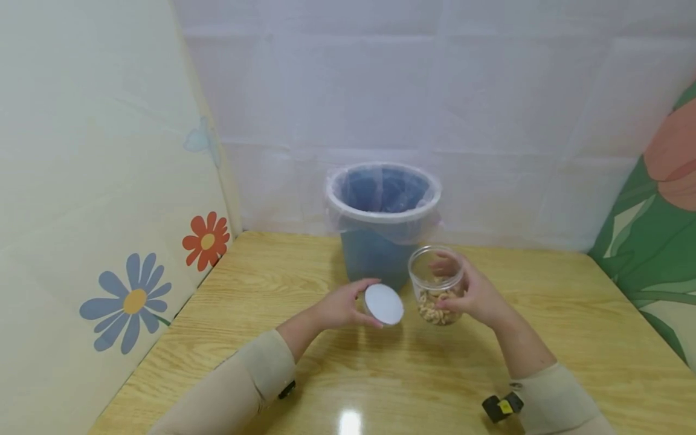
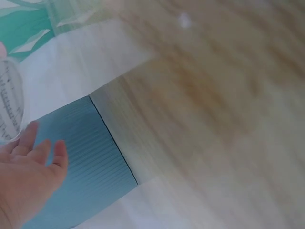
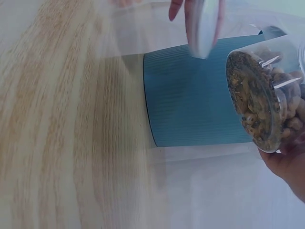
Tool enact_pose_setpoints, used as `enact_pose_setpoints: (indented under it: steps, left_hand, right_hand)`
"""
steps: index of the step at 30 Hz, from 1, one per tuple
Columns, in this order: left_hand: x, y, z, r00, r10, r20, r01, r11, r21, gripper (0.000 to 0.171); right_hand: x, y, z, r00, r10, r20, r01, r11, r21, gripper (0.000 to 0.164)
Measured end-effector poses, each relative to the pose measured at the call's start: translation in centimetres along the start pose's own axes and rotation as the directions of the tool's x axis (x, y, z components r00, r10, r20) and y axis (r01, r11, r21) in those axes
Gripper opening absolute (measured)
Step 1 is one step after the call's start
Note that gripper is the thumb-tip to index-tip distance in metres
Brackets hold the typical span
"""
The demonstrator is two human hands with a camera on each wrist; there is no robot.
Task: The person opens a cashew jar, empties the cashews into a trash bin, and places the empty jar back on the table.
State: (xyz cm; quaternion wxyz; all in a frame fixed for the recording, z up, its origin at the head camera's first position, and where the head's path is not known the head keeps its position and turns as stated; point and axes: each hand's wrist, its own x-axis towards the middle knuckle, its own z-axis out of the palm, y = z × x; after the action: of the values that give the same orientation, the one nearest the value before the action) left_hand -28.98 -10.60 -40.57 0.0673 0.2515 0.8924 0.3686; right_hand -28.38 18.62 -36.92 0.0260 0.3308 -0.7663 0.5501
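Note:
My right hand grips a clear plastic jar, uncapped and part full of cashew nuts. The right wrist view shows the jar tilted, its base towards the camera, with nuts and dark crumbs against the bottom. To its left, my left hand holds a round white lid by the edge, its flat face towards me. In the left wrist view the lid is cut off at the frame's edge, above my fingers. Both hands are in front of the bin.
A blue ribbed bin with a white rim and a clear plastic liner stands at the back of the wood-grain table, close to the white back wall. Flower-printed sheets stand at the sides.

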Motion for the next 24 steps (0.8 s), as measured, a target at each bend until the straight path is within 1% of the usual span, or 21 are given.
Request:
enact_pose_setpoints:
  steps: [2,7,9,11,17,21,24]
  left_hand:
    - [-0.1,-0.1,0.0,1.000,-0.007,0.020,0.006,0.999,0.034,0.096]
    - [-0.3,0.0,0.3,0.994,-0.047,0.103,0.034,0.992,0.123,0.098]
    - [-0.3,0.1,0.5,0.989,-0.048,0.137,0.029,0.990,0.138,0.098]
    - [-0.3,0.1,0.7,0.987,-0.036,0.158,0.011,0.988,0.154,0.097]
    - [-0.3,-0.1,1.1,0.981,0.004,0.193,-0.039,0.984,0.176,0.096]
    - [-0.4,-0.3,1.2,0.979,-0.004,0.204,-0.037,0.979,0.201,0.096]
    - [-0.4,-0.4,1.3,0.977,-0.009,0.211,-0.035,0.979,0.203,0.094]
  right_hand:
    - [0.0,0.0,0.0,1.000,-0.004,0.002,0.004,1.000,0.008,0.088]
    - [0.1,-0.1,0.0,1.000,-0.014,0.005,0.013,1.000,0.017,0.088]
    - [0.1,-0.1,0.0,1.000,-0.020,0.005,0.020,1.000,0.017,0.088]
    - [0.2,-0.1,0.0,1.000,-0.028,0.003,0.028,0.999,0.018,0.088]
    - [0.3,-0.2,0.0,0.999,-0.031,0.008,0.031,0.999,0.032,0.088]
    - [0.3,-0.2,0.0,0.999,-0.033,0.009,0.033,0.999,0.021,0.088]
    - [0.3,-0.2,0.0,0.999,-0.033,0.012,0.033,0.999,0.013,0.087]
